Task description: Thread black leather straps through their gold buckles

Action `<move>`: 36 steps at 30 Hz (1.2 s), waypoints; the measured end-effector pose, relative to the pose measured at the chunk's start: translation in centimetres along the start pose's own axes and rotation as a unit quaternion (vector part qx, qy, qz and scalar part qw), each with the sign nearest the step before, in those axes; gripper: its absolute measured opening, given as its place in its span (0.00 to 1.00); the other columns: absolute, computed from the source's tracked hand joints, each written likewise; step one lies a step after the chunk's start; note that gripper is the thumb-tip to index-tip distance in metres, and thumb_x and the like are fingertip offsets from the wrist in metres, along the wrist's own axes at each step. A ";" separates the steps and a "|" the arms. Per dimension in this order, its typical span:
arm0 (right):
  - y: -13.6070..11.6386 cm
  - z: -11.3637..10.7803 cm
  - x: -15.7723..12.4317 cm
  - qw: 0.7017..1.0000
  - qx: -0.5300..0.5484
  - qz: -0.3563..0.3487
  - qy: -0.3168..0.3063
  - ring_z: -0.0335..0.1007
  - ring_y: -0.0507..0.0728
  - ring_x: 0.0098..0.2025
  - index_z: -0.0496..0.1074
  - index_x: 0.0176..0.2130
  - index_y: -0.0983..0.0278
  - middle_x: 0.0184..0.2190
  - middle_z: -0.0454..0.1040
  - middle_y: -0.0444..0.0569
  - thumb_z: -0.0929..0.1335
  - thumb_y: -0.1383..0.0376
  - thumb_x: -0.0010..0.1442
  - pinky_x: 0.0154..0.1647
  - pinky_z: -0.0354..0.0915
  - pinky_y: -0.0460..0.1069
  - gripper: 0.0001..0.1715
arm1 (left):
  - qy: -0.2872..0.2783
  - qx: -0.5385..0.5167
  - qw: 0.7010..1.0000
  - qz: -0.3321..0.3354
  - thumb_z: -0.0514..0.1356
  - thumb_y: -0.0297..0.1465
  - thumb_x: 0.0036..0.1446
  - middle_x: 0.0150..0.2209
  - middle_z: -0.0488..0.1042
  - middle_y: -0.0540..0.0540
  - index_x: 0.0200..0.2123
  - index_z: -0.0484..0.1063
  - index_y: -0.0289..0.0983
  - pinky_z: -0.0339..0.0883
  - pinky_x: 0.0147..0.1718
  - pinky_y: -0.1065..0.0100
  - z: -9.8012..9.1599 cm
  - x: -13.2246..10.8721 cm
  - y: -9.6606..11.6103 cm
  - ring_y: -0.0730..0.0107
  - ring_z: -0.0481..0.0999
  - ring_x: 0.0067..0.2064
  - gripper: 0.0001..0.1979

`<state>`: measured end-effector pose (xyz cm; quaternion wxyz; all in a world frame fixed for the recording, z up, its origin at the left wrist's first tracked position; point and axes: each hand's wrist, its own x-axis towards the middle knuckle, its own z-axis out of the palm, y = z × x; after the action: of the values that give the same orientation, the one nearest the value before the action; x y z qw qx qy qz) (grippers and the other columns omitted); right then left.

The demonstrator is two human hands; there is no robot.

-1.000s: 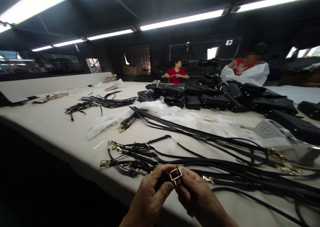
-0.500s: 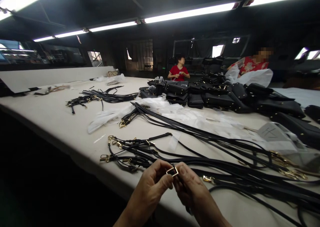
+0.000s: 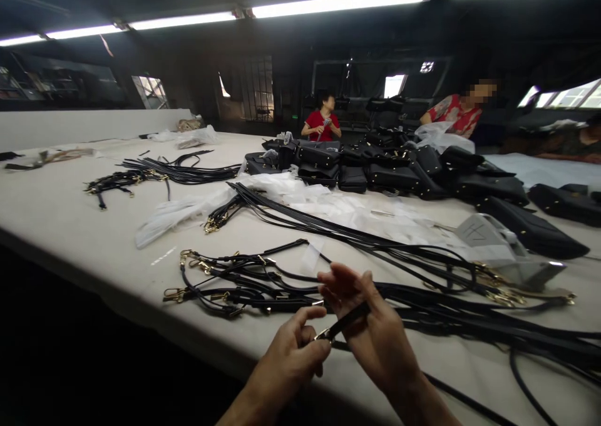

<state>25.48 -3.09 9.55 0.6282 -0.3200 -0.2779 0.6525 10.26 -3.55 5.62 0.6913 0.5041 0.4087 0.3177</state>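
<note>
My left hand [image 3: 285, 357] pinches a small gold buckle [image 3: 323, 334] between thumb and fingers. From the buckle a black strap [image 3: 351, 319] runs up to the right into my right hand [image 3: 385, 341]. My right thumb lies over the strap's end, while the other fingers of that hand are partly stretched out. Both hands are above the table's near edge. Just beyond them lies a bundle of black straps [image 3: 244, 272] with gold clasps [image 3: 174, 295].
More black straps [image 3: 291, 213] stretch across the table [image 3: 113, 238]. Crumpled white wrapping [image 3: 173, 216] lies among them. A heap of black bags [image 3: 394, 175] stands behind. Farther back are a person in red [image 3: 322, 122] and another in a patterned top [image 3: 455, 114].
My right hand has opened up and risen, and the strap now shows between both hands. The buckle has tilted in my left fingers. The view has shifted to the right.
</note>
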 end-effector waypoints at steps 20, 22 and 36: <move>0.2 -6.0 -2.0 0.982 -0.131 0.138 0.000 0.75 0.55 0.29 0.76 0.36 0.68 0.28 0.78 0.49 0.78 0.57 0.53 0.34 0.70 0.50 0.18 | -0.021 0.187 0.982 0.005 0.57 0.35 0.59 0.24 0.69 0.51 0.31 0.77 0.34 0.56 0.28 0.71 0.9 -0.4 1.9 0.70 0.65 0.28 0.12; 0.5 -5.7 -2.1 0.982 -0.123 0.141 0.028 0.76 0.56 0.30 0.76 0.36 0.68 0.28 0.78 0.49 0.79 0.57 0.51 0.33 0.70 0.50 0.20 | -0.025 0.185 0.982 0.020 0.55 0.38 0.63 0.25 0.72 0.49 0.32 0.77 0.34 0.59 0.30 0.70 0.9 -0.5 1.9 0.68 0.69 0.29 0.17; 0.5 -4.6 -2.9 0.959 -0.274 0.062 0.037 0.74 0.57 0.30 0.81 0.34 0.67 0.26 0.79 0.50 0.77 0.53 0.52 0.29 0.65 0.47 0.19 | 0.025 0.166 0.985 0.050 0.55 0.36 0.65 0.26 0.78 0.48 0.53 0.68 0.34 0.64 0.41 0.66 1.2 -0.9 1.3 0.60 0.78 0.37 0.17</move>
<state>28.67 -6.23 6.40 0.4848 -0.5205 -0.4023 0.5764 10.87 -4.49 7.26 0.5707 0.6234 0.4474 0.2924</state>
